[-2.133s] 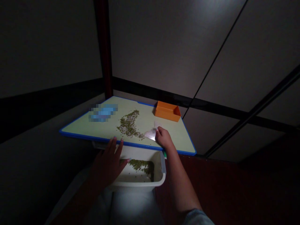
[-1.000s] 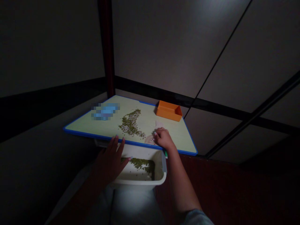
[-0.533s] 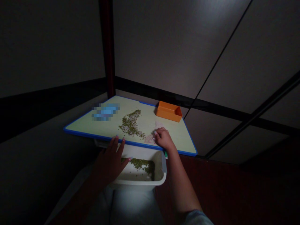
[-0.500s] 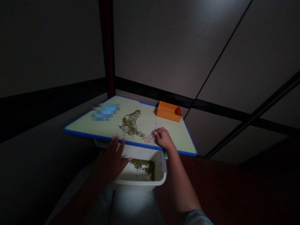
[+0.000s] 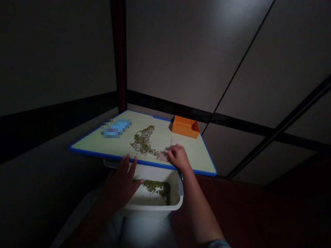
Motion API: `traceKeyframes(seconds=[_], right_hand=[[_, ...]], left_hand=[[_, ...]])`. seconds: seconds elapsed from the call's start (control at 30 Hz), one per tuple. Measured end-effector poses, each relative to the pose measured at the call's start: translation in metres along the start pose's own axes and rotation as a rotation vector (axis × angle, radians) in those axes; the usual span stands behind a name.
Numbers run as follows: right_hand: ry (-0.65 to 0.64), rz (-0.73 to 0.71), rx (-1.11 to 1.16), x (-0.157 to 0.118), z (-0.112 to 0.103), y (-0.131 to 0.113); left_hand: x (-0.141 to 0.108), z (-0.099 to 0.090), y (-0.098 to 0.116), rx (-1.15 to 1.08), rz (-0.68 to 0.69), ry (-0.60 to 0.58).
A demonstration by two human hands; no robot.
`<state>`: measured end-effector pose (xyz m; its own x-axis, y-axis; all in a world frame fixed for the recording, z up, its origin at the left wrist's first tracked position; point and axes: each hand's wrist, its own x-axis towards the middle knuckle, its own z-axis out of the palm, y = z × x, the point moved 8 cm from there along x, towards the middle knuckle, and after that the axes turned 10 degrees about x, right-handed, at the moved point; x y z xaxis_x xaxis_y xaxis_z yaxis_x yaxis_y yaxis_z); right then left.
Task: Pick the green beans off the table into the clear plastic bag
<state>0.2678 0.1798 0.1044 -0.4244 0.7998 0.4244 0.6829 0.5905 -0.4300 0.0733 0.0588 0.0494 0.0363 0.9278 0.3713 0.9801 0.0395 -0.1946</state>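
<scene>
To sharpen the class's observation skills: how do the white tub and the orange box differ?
The white tub is pale with rounded corners; the orange box is bright with sharper corners. The tub sits below the near edge of the blue-rimmed board; the box stands on its far edge. Green beans lie in the tub; none show in the box. Both are open-topped and rectangular.

Left hand, 1; right hand, 1; board, 1; orange tray, 1; white tub, 1; blurred blue item, 1; bean piles, 2.
</scene>
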Motion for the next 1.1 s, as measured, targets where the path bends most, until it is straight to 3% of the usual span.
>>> traceKeyframes(seconds=[0.37, 0.63, 1.1], right_hand=[[0.041, 0.014, 0.012, 0.004, 0.003, -0.003], [0.079, 0.067, 0.105, -0.001, -0.003, 0.005], [0.120, 0.184, 0.074, -0.005, -0.010, 0.013]], left_hand=[[0.003, 0.000, 0.000, -0.008, -0.010, 0.005], [0.001, 0.002, 0.000, -0.026, -0.001, 0.015], [0.003, 0.001, -0.002, -0.048, -0.007, 0.006]])
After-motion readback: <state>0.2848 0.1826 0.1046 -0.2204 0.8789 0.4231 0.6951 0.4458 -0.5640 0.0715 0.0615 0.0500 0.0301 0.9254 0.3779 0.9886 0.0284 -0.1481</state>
